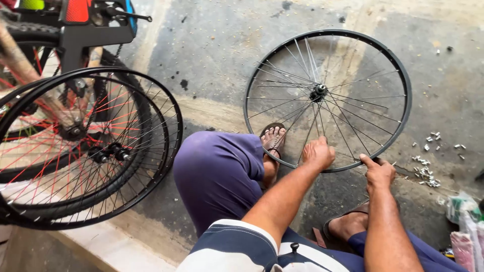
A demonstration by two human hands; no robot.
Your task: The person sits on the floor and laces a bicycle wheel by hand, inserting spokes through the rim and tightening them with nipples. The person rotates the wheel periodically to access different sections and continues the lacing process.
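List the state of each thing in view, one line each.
Bicycle wheel: flat on the floor, no tyre.
Left hand: closed on spokes near the rim.
Right hand: pinching at the rim.
Stacked wheels: leaning, upright.
Spoke nipples: scattered loose.

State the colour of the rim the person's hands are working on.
Black rim, with thin silvery spokes; head view.

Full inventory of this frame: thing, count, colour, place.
wheel rim: 1, black with silver spokes, flat on the concrete floor, centre
stacked wheels: at least 2, black, some red spokes, left
bicycle frame: 1, black and red, top left
spoke nipples: a scatter, silver, floor right of the rim
plastic bags: a few, pale, lower right
sandals: 2, brown, on the feet
left hand: on the spokes near the rim's lower edge
right hand: at the rim's lower edge
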